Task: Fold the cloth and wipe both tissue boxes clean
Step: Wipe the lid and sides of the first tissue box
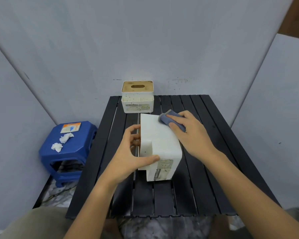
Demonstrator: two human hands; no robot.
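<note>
My left hand grips the near tissue box, tipped on its side mid-worktop; it seems light, stiff and slippery. My right hand presses the soft folded cloth against its far corner, fingers curled over it.
</note>
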